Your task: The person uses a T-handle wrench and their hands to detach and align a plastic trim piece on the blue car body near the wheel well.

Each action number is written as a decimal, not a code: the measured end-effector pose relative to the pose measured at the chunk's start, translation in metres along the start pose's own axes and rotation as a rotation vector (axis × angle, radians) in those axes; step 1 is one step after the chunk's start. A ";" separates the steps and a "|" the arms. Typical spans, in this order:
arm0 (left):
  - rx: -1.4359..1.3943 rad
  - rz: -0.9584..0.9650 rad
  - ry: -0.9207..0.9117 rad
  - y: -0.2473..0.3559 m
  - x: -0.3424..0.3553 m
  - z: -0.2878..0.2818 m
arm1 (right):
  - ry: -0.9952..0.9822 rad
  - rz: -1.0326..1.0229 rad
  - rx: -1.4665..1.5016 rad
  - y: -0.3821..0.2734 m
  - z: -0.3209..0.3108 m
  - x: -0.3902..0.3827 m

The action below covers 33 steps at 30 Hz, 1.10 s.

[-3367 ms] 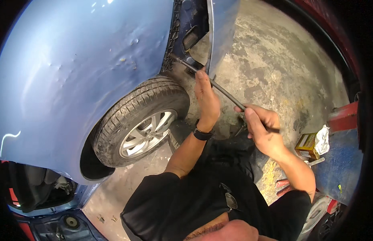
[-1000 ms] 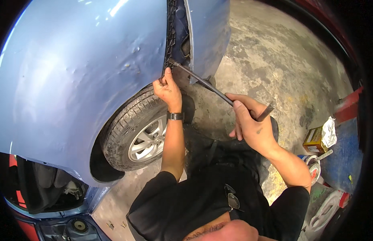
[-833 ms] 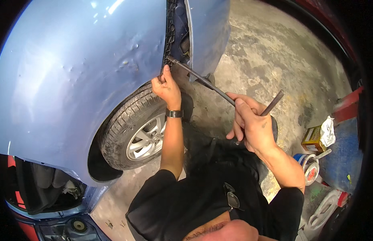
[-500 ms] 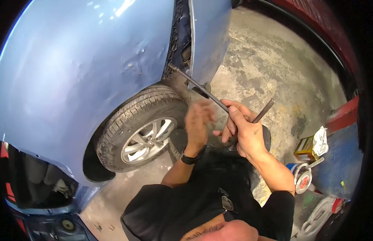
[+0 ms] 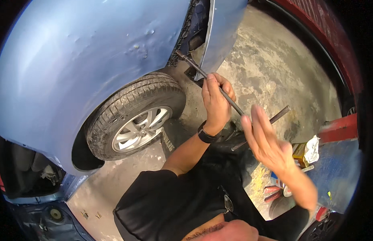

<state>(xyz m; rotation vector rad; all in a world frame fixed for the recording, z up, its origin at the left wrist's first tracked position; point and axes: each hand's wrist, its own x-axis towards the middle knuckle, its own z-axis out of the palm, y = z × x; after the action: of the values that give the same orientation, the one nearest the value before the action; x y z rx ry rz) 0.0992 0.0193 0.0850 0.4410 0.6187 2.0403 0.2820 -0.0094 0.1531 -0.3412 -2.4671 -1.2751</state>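
Observation:
A long dark metal rod with a T-shaped handle [image 5: 281, 114] runs slantwise, its far end at the rear edge of the dented blue fender [image 5: 126, 56], beside the gap to the open car door [image 5: 222, 36]. My left hand [image 5: 217, 100], with a black wristband, is closed round the middle of the rod. Over the rod's near end, by the crossbar, my right hand [image 5: 268, 142] is open with its fingers stretched out. Whether its palm touches the handle cannot be seen. Below the fender sits the tire [image 5: 122, 108] with its silver wheel.
To the right stand a yellow can [image 5: 302, 156] with crumpled white paper [image 5: 311, 149] on it, a blue surface [image 5: 335, 172] and a red beam [image 5: 337, 127]. A dark red vehicle [image 5: 331, 36] is at the upper right. Worn concrete floor [image 5: 274, 64] lies between.
My left hand has moved forward and closed on the rod. My right hand has let go of the handle and opened its fingers. The view has shifted slightly.

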 end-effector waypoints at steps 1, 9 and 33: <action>0.018 -0.002 0.004 0.003 -0.001 0.000 | -0.063 -0.038 0.035 0.005 0.001 0.013; 0.130 0.024 -0.102 -0.001 0.014 -0.005 | -0.415 0.977 1.688 -0.005 0.031 0.023; 0.079 0.063 0.010 0.003 0.025 0.006 | -0.226 1.241 1.367 0.012 -0.005 -0.015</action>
<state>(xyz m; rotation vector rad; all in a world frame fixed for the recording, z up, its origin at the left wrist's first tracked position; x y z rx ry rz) 0.0873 0.0412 0.0930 0.5031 0.7010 2.0839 0.3010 -0.0075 0.1589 -1.2549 -1.9271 0.9073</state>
